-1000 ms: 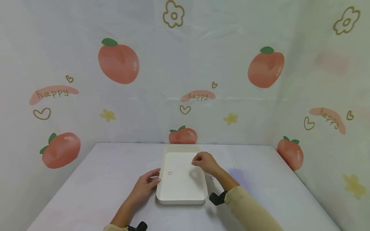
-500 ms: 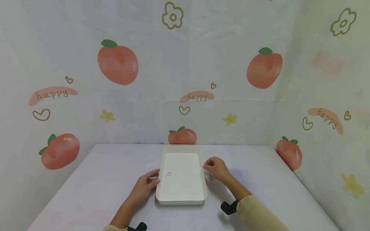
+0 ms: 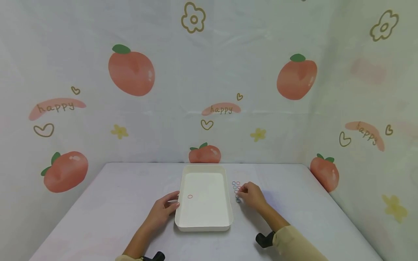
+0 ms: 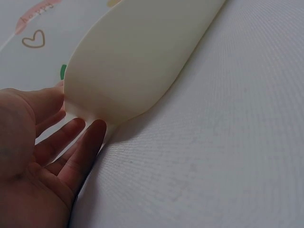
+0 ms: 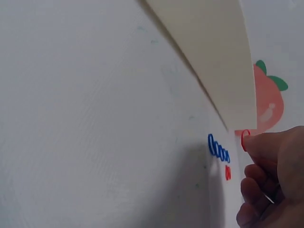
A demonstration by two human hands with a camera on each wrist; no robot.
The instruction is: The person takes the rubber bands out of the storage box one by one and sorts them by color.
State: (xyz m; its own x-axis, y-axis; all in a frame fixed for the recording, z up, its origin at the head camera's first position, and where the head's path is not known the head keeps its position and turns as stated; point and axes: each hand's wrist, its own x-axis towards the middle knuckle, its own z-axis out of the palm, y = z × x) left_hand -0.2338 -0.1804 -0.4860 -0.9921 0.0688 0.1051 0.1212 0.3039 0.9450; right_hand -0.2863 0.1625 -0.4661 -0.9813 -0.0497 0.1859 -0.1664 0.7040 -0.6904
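A white rectangular tray (image 3: 204, 229) lies on the table, with one small red ring (image 3: 190, 196) on its floor. On the tray's left side, my left hand (image 3: 162, 209) rests its fingertips against the outer wall. The left wrist view has those fingers (image 4: 78, 156) touching the tray wall (image 4: 128, 61). To the right of the tray, my right hand (image 3: 253, 195) pinches another thin red ring (image 5: 245, 140) between thumb and forefinger. Blue rings (image 5: 218, 149) stand in a row on the table below it, beside red rings (image 5: 228, 172). My fingers hide part of the rows in the head view.
The white tabletop (image 3: 124, 203) extends on both sides of the tray and in front of it. Behind it hangs a backdrop cloth (image 3: 169, 79) printed with peaches, flowers and hearts.
My right hand has moved right, from above the tray to over the rings on the table, carrying the red ring. More of the ring rows now show. The left hand stays against the tray.
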